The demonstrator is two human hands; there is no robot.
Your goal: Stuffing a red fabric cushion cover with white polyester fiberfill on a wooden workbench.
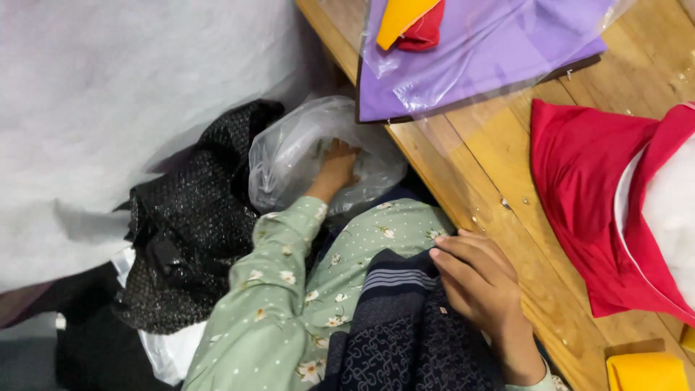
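One wooden surface [499, 181], 3 o'clock, red cloth [586, 195] atop; left hand [337, 165] in clear bag [289, 156], fingers' state unclear; right hand [478, 279] loosely open on dark cloth [405, 326].

Left hand [337, 168] outstretched, right hand [474, 279] flat.

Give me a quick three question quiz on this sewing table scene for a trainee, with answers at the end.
1. True or false: the left hand reaches into a clear plastic bag.
2. What does the right hand rest on? A) dark patterned cloth B) red fabric C) purple sheet
3. Fill in: the red fabric lies on the ____ table.

Key: 1 true; 2 A; 3 wooden.
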